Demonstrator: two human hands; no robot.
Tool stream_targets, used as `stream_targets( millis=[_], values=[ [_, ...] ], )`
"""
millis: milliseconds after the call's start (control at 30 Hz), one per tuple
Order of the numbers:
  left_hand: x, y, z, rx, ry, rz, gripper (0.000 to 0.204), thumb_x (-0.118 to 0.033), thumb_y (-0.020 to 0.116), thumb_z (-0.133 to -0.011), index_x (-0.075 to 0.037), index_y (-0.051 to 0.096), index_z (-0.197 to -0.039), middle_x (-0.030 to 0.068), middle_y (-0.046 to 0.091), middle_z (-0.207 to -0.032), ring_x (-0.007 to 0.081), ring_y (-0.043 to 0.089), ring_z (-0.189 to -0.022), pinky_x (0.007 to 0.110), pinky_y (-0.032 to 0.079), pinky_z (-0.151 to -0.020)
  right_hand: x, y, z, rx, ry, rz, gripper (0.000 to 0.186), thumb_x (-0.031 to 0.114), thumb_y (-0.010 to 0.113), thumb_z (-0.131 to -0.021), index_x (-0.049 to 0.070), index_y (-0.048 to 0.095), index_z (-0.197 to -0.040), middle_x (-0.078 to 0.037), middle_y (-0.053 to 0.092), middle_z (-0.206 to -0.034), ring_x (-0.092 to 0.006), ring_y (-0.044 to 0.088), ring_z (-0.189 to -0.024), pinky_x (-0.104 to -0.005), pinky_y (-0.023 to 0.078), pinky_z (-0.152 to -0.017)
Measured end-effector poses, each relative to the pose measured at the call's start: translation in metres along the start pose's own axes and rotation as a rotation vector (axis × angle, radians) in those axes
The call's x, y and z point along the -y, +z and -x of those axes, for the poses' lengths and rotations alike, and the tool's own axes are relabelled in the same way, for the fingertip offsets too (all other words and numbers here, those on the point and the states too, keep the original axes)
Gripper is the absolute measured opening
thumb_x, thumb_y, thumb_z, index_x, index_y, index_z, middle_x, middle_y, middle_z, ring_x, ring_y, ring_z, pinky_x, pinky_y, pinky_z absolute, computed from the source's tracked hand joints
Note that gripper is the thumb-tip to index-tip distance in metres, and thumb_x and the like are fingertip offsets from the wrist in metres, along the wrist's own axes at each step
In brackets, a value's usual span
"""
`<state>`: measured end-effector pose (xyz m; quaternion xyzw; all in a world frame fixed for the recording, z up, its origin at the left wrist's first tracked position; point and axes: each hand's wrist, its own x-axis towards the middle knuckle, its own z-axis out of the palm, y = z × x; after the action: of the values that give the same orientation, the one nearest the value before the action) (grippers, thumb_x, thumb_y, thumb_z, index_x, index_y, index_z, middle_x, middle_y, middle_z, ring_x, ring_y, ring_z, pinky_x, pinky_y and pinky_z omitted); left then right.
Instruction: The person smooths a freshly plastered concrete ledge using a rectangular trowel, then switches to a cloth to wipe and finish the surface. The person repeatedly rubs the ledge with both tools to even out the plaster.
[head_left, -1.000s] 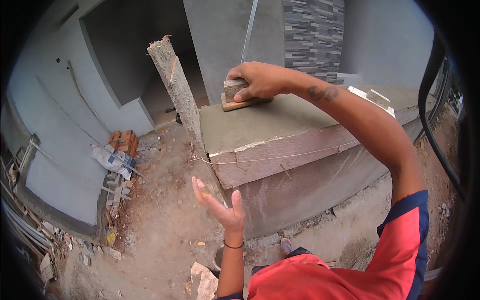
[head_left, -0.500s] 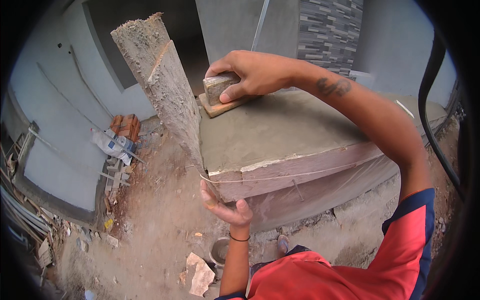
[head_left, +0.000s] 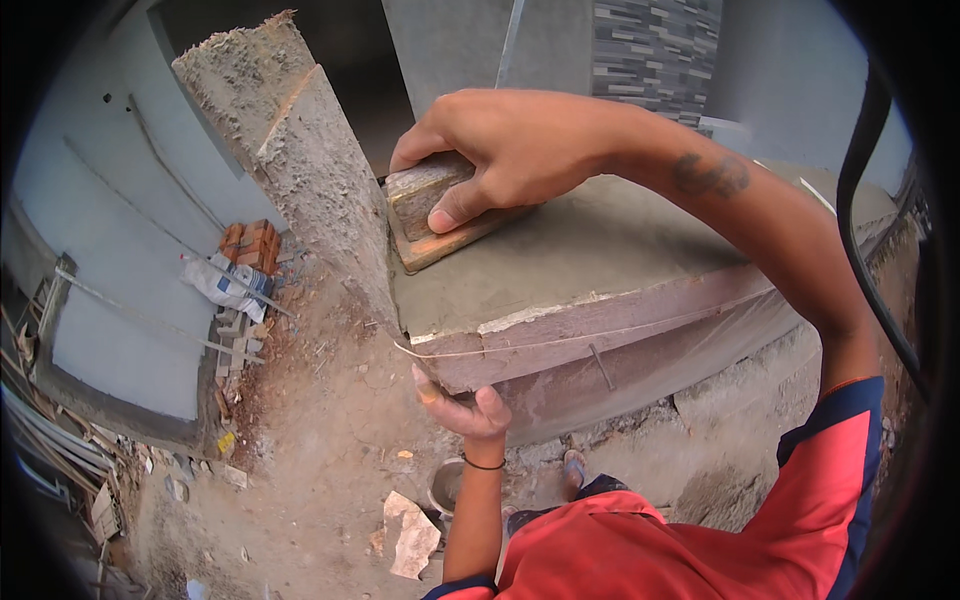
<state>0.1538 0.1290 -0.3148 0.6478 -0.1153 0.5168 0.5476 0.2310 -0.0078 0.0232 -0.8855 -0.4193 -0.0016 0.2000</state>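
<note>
My right hand (head_left: pixel 510 150) grips a wooden plaster float (head_left: pixel 430 208) by its block handle, thumb on the near side. The float lies flat on grey wet mortar (head_left: pixel 580 250), close against a tilted, mortar-crusted board (head_left: pixel 320 180) at the slab's left end. Below the slab's near left corner is my left hand (head_left: pixel 465 408), palm up, thumb and fingers apart, holding nothing. Its fingertips are close under the corner; whether they touch is unclear. A pinkish edge board (head_left: pixel 620 320) runs along the slab's near side, with a thin string (head_left: pixel 560 347) across it.
A nail (head_left: pixel 602 367) sticks out below the edge board. On the ground lie a broken slab piece (head_left: pixel 412 535) and a bucket (head_left: pixel 445 485). Bricks (head_left: pixel 252 247) and a white sack (head_left: pixel 222 283) stand by the left wall. A black cable (head_left: pixel 858 200) hangs at right.
My right hand has drawn the float nearer and slightly left over the mortar. My left hand has shifted a little right, its fingers lower at the corner. The view has moved slightly.
</note>
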Motion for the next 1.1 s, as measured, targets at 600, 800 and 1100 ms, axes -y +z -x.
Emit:
stream_targets(
  millis=[600,800,1100],
  values=[
    [0.004,-0.109,0.028,-0.093,-0.531,0.154,0.069,-0.017,0.053,-0.104,-0.002,0.018,-0.162,0.0207,0.039,-0.156,0.0399,0.043,-0.148,0.048,0.039,-0.118,0.035,-0.007,0.050,-0.283,0.212,0.033,0.045,0.025,0.077,-0.088,-0.005,0.070,-0.121,-0.020,0.074,-0.106,-0.0313,0.071,-0.098,-0.0403,0.054,-0.087],
    [0.013,-0.192,0.125,-0.038,-0.772,-0.038,0.074,0.002,0.050,-0.098,-0.002,0.016,-0.164,0.0221,0.036,-0.159,0.0387,0.043,-0.148,0.045,0.044,-0.114,-0.006,0.003,0.006,-0.121,0.117,-0.125,0.047,0.029,0.074,-0.094,-0.006,0.068,-0.124,-0.019,0.073,-0.109,-0.0298,0.069,-0.100,-0.0390,0.052,-0.090],
    [0.019,-0.268,0.150,-0.072,-0.831,-0.236,0.079,0.007,0.049,-0.094,0.000,0.013,-0.164,0.0247,0.030,-0.164,0.0400,0.043,-0.148,0.047,0.041,-0.116,0.036,0.011,0.031,0.028,-0.004,-0.054,0.051,0.028,0.075,-0.090,-0.007,0.066,-0.126,-0.019,0.075,-0.104,-0.0293,0.072,-0.094,-0.0399,0.054,-0.083]
  ],
)
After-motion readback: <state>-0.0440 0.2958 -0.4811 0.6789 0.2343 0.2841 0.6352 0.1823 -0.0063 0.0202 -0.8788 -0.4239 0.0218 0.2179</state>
